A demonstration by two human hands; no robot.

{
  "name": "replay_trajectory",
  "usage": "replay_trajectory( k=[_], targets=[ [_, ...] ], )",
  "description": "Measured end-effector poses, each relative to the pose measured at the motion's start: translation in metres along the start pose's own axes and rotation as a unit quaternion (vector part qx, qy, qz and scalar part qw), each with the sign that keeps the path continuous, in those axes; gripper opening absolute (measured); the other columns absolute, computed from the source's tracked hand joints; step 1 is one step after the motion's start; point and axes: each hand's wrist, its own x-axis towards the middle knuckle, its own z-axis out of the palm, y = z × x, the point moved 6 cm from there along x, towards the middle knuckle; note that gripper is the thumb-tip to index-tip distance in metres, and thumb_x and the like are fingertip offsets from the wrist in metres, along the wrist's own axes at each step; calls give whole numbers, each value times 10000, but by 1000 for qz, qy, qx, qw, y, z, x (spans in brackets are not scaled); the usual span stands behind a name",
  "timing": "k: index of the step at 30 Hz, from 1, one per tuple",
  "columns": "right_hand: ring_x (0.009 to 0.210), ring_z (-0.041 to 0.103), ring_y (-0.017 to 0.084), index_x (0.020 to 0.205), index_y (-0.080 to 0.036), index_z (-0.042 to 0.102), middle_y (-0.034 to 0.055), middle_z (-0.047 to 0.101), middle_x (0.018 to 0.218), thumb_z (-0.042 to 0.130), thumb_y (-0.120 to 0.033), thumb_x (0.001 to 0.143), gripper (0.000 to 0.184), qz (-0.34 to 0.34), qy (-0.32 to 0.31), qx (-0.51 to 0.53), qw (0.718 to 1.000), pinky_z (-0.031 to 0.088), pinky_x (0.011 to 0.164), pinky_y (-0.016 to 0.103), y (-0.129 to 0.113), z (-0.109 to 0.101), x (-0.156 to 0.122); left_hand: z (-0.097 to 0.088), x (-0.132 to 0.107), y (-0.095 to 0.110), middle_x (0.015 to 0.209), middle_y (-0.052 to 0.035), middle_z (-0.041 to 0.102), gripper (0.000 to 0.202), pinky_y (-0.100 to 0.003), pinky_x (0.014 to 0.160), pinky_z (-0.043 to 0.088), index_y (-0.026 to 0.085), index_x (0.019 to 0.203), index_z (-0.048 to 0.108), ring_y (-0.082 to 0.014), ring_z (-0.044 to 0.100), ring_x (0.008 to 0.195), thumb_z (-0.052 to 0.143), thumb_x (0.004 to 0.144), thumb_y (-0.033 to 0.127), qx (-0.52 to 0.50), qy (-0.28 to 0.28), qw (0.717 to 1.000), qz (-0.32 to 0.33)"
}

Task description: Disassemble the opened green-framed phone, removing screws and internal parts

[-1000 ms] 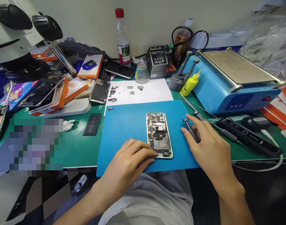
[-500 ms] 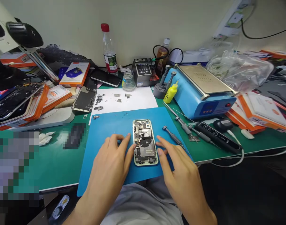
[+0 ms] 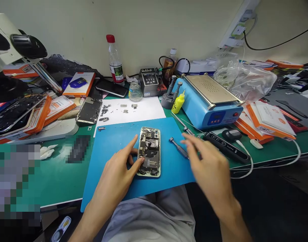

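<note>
An opened phone (image 3: pixel 149 151) with its boards bare lies on the blue mat (image 3: pixel 110 141). My left hand (image 3: pixel 121 166) rests against the phone's left edge, thumb and forefinger spread along it, holding nothing. My right hand (image 3: pixel 209 164) hovers over the mat's right edge, blurred by motion, fingers apart and empty. Its fingertips are close to a small dark screwdriver (image 3: pixel 178 148) that lies on the mat to the right of the phone.
White paper (image 3: pixel 143 111) with small metal parts lies behind the mat. A blue heating plate (image 3: pixel 209 101), yellow bottle (image 3: pixel 178 102), soldering station (image 3: pixel 150 80), black pen tool (image 3: pixel 226 147), tweezers, water bottle (image 3: pixel 115 60), orange boxes and a microscope (image 3: pixel 14 50) surround it.
My right hand let go of the screwdriver, came to the phone's right edge, then moved back right toward the screwdriver. My left hand slid up along the phone's left side. The view shifted.
</note>
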Motion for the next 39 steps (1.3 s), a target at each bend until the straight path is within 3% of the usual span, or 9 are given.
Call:
replay_trajectory(
  k=[2,5,10,14,17,22,27,33,39],
  targets=[
    [1083,807,344,1306,-166,821,144,841,1213,531,-348,1168,369,15,7,-94,995,592,820,438,21,-5,21,-1,0,-1,1019,-18,789,688,-320,694,514,284,1743,504,-194,656,745,606,1077,428,-26,11,1000,-12],
    [937,812,284,1116,-203,855,86,839,1115,562,-369,1157,339,-14,-49,-91,995,554,706,387,32,-2,38,1,-3,-4,1047,-26,766,725,-307,661,482,269,1767,471,-174,621,717,608,1075,436,-72,36,996,-32],
    [939,824,221,1105,-252,841,32,818,1122,555,-511,1172,392,-122,-95,-92,984,557,634,326,8,8,18,1,-9,-6,1067,-34,698,598,-300,661,482,288,1661,605,-183,621,788,638,1082,431,-132,80,988,-28],
    [804,796,198,1140,-210,760,50,812,1060,541,-397,1185,291,-144,-46,-86,985,508,539,318,-5,7,1,2,-11,-12,1052,-45,695,484,-293,629,477,271,1529,660,-209,662,825,663,1088,472,-169,65,982,-59],
    [769,781,160,1265,-247,703,31,831,1073,626,-359,1160,172,-98,-25,39,994,570,584,263,-4,4,-2,5,-11,-13,976,-16,727,484,-288,605,459,260,1537,569,-183,637,697,637,1104,463,-193,33,978,-76],
    [1107,833,187,1249,-289,682,28,847,1261,680,-324,1137,117,-35,-17,164,986,682,858,258,-4,3,-6,13,-13,-11,760,76,703,422,-271,540,428,275,1536,428,-160,621,510,526,1171,463,-256,-53,962,-78],
    [1092,834,179,1258,-293,678,16,849,1248,678,-325,1140,123,-23,-32,186,982,679,814,247,-8,7,-5,14,-14,-13,1111,-8,846,455,-320,722,577,302,1543,364,-165,788,622,562,1161,448,-312,-73,944,-82],
    [855,762,202,1238,-213,744,51,787,997,606,-378,1171,225,-127,5,-50,991,577,720,321,-20,11,-1,15,-14,-16,1387,-66,820,719,-339,707,613,336,1555,347,-173,805,672,794,1003,451,-321,-84,937,-113],
    [944,755,258,1254,-169,798,113,768,1103,502,-458,1194,417,-82,-29,-188,978,445,590,345,-8,29,11,15,-16,-18,1409,-82,814,784,-367,731,643,333,1611,309,-174,797,676,776,995,467,-297,-88,946,-97]
  ],
)
